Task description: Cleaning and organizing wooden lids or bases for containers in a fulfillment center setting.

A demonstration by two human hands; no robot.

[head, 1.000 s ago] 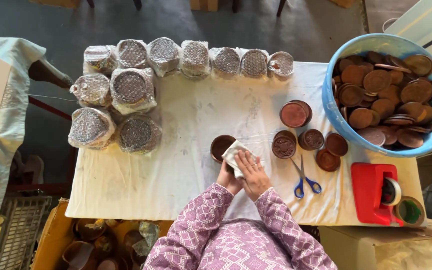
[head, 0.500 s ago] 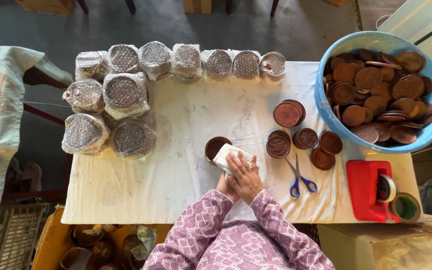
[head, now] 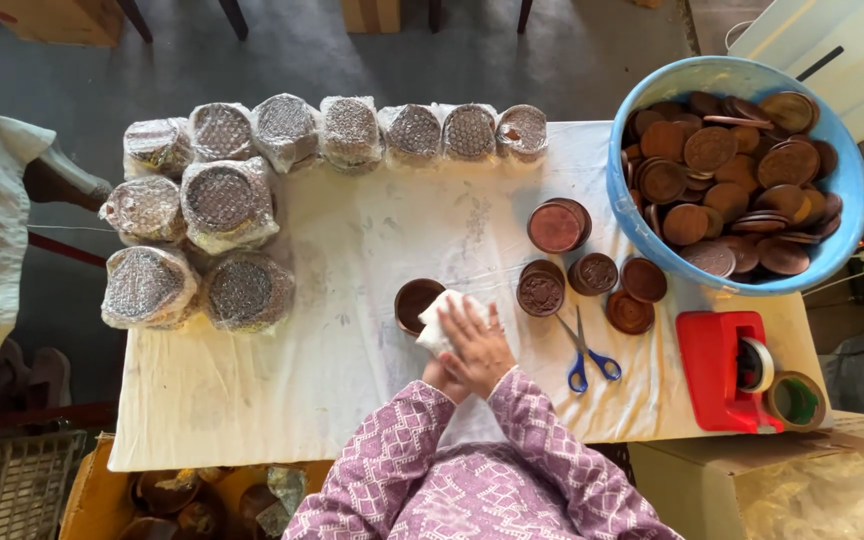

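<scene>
A round brown wooden dish (head: 412, 298) lies on the white table sheet (head: 352, 250) just in front of me. A white cloth (head: 437, 318) covers its right side. My right hand (head: 479, 345) rests on the cloth with fingers spread and presses it against the dish. My left hand (head: 437, 378) is tucked under the right one; only a small part shows, and its grasp is hidden. Both arms wear purple patterned sleeves.
A blue basin (head: 652, 255) of several brown carved discs stands at the right. Loose brown dishes (head: 592, 273), blue-handled scissors (head: 584, 355), a red tape dispenser (head: 717, 370) and a tape roll (head: 797, 400) lie nearby. Several wrapped stacks (head: 227, 200) fill the left and back.
My right hand has shifted the cloth slightly over the dish. The hands stay in the same spot; the view has drifted a little.
</scene>
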